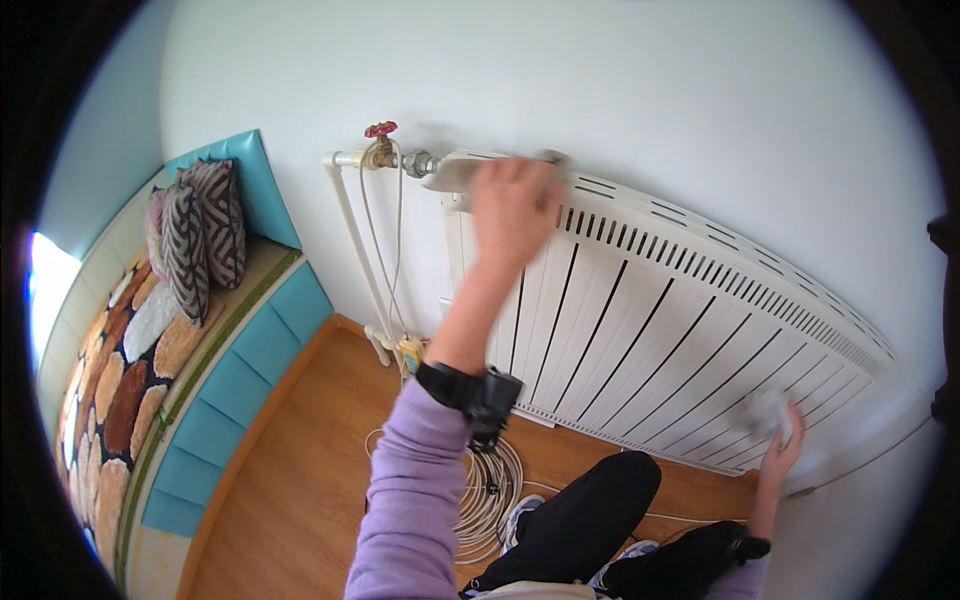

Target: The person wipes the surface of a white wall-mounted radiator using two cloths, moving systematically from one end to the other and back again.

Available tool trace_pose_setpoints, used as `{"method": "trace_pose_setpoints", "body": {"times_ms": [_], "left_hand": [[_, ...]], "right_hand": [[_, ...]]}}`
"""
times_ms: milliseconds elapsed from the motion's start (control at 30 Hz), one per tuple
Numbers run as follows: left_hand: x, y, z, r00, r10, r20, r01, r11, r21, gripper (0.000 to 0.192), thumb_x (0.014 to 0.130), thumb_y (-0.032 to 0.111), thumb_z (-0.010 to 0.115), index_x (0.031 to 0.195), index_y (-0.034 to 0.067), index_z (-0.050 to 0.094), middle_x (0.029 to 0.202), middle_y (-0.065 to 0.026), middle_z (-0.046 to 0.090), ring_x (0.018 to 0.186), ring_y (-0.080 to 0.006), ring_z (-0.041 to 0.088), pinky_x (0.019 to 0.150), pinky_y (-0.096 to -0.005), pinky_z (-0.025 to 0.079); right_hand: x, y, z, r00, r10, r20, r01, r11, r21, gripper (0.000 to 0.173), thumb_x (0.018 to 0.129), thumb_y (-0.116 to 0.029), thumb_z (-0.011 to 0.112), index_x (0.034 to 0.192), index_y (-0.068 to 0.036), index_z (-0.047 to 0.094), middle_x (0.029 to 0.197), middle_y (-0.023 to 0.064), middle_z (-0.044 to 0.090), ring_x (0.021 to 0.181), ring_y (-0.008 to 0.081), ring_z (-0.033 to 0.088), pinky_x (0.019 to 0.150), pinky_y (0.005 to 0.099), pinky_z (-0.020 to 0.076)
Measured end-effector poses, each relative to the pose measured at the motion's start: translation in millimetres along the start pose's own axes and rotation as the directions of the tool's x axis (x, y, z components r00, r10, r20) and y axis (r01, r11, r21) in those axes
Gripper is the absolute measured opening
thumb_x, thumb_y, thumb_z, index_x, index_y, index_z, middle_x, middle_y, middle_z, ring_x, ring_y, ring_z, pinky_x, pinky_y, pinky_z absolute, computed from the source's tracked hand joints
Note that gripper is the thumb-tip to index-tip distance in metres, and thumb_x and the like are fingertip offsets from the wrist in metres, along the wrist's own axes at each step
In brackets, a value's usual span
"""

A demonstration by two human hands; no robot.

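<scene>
My left hand [517, 210] is at the left end of the top of a white panel radiator [637, 330]. It grips a grey cloth [452, 175], which lies against the radiator's top edge and is partly hidden under my fingers. Low at the radiator's right end, my right hand [785, 446] holds a whitish, blurred item [761, 412], perhaps a cloth, close to the front panel. Slots run along the radiator's top cover and upper front.
A red-handled valve [381, 130] and white pipe [349, 232] adjoin the radiator's left end. Coiled white cable [487, 517] lies on the wooden floor [300, 457] by my feet. At left is a turquoise padded bench [232, 386] with patterned cushions [217, 217].
</scene>
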State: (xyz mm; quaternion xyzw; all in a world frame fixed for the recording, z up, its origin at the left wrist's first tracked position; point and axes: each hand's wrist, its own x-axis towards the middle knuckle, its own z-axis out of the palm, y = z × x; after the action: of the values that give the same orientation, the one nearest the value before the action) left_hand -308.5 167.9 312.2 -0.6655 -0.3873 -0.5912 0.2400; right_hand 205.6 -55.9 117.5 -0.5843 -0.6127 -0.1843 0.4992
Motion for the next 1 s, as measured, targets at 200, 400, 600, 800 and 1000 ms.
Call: {"method": "trace_pose_setpoints", "body": {"times_ms": [200, 400, 600, 800, 1000], "left_hand": [[-5.3, 43.0, 23.0, 0.994, 0.105, 0.036, -0.097, 0.979, -0.182, 0.015, 0.081, 0.021, 0.069, 0.09, 0.01, 0.066, 0.092, -0.0087, 0.063, 0.092, -0.0321, 0.057, 0.082, -0.0465, 0.046], [22.1, -76.1, -26.7, 0.988, -0.148, 0.029, 0.138, 0.962, 0.234, 0.02, 0.087, 0.025, 0.063, 0.089, 0.007, 0.071, 0.087, -0.0125, 0.067, 0.086, -0.0357, 0.061, 0.08, -0.0486, 0.049], [3.3, -97.2, -27.9, 0.994, -0.093, -0.055, 0.097, 0.993, 0.065, 0.016, 0.089, 0.016, 0.063, 0.101, 0.007, 0.07, 0.098, -0.0142, 0.067, 0.09, -0.0365, 0.058, 0.088, -0.0444, 0.044], [-62.9, -24.5, -10.1, 0.991, -0.118, -0.058, 0.111, 0.988, -0.106, 0.025, 0.081, 0.003, 0.065, 0.106, 0.007, 0.068, 0.107, -0.0133, 0.062, 0.099, -0.0349, 0.053, 0.094, -0.0452, 0.041], [-69.1, -20.7, -13.9, 0.984, -0.146, -0.106, 0.115, 0.96, -0.254, 0.034, 0.076, -0.008, 0.06, 0.107, 0.004, 0.067, 0.106, -0.0168, 0.062, 0.095, -0.0366, 0.056, 0.087, -0.0426, 0.046]], "right_hand": [[170.0, -112.6, 6.0, 0.859, -0.504, -0.092, 0.452, 0.83, -0.327, 0.049, 0.081, 0.013, 0.045, 0.125, -0.001, 0.061, 0.133, 0.0144, 0.057, 0.127, 0.0309, 0.05, 0.108, 0.0414, 0.0383], [212.7, -117.6, 22.8, 0.995, -0.081, 0.051, 0.083, 0.996, -0.042, 0.037, 0.092, 0.001, 0.048, 0.127, -0.005, 0.057, 0.129, 0.0129, 0.06, 0.115, 0.0312, 0.057, 0.101, 0.039, 0.0427], [199.8, -90.4, 41.4, 0.977, -0.2, -0.078, 0.178, 0.958, -0.223, 0.037, 0.093, -0.004, 0.049, 0.13, -0.008, 0.056, 0.127, 0.0121, 0.061, 0.115, 0.0314, 0.057, 0.101, 0.0393, 0.0413], [199.7, -80.6, 46.9, 0.966, -0.226, -0.122, 0.196, 0.956, -0.219, 0.04, 0.092, -0.003, 0.05, 0.131, -0.008, 0.055, 0.129, 0.0122, 0.06, 0.119, 0.0321, 0.055, 0.106, 0.0407, 0.0369], [197.5, -72.8, 46.9, 0.96, -0.248, -0.128, 0.206, 0.94, -0.273, 0.04, 0.091, -0.003, 0.051, 0.131, -0.007, 0.055, 0.13, 0.0128, 0.06, 0.12, 0.0334, 0.054, 0.107, 0.0422, 0.0362]]}}
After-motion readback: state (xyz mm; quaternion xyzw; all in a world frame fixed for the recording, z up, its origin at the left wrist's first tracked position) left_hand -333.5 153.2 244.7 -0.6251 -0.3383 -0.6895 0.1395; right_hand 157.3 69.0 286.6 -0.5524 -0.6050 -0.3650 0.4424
